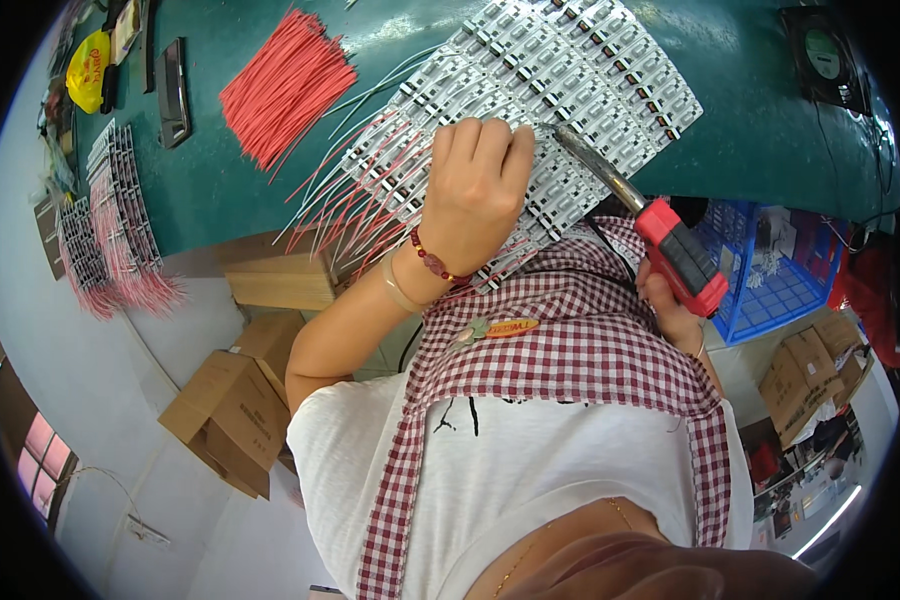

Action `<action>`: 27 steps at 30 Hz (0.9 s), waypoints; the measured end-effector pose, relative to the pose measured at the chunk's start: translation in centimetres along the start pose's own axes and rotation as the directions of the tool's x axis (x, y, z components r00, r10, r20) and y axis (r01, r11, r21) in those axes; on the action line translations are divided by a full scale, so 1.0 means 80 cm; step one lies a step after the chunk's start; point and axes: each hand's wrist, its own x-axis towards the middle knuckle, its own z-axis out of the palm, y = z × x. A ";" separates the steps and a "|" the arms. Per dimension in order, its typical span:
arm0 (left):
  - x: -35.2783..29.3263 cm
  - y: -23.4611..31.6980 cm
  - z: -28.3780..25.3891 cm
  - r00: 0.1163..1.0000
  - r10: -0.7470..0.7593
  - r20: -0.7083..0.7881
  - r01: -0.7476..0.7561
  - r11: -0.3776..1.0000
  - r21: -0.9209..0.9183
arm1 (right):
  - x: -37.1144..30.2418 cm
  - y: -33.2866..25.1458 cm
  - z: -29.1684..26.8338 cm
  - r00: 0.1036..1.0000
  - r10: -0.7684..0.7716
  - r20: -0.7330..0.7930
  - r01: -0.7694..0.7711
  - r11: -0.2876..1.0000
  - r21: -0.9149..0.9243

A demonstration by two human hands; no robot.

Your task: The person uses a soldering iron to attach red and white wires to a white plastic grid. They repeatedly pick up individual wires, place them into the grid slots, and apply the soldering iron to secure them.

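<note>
A large panel of small white circuit boards [625, 85] lies at an angle near the front edge of the green table. Red and white wires [345, 205] trail off its left side. My left hand [480, 175] rests over the middle of the panel with its fingers bent down and closed; whatever they pinch is hidden beneath them. My right hand [670, 310] grips the red and black handle of a soldering iron [682, 255]. The iron's metal tip reaches up and left to the panel, close beside my left fingers.
A pile of red wires [285, 88] lies left of the panel. Wired boards [120, 200] hang over the table's left edge, near a dark phone-like slab [173, 95] and a yellow item [88, 72]. A black round-faced device [825, 58], blue basket [770, 280] and cardboard box [228, 415] surround me.
</note>
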 end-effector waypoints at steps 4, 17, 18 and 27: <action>0.000 0.000 0.000 1.000 -0.004 0.003 0.004 1.000 0.003 | -0.005 -0.006 -0.005 0.999 0.045 -0.004 -0.044 0.993 0.111; 0.002 0.002 -0.003 0.999 0.012 -0.033 -0.011 1.000 0.017 | -0.001 -0.036 -0.010 0.991 0.130 -0.012 -0.110 0.881 0.460; -0.001 0.006 -0.005 0.999 0.014 -0.035 -0.014 1.000 -0.006 | -0.003 -0.034 -0.010 0.992 0.127 -0.009 -0.109 0.882 0.458; -0.004 0.008 0.005 1.000 -0.011 -0.011 0.011 0.999 -0.043 | -0.015 -0.008 -0.006 0.988 0.153 0.026 -0.154 0.943 0.294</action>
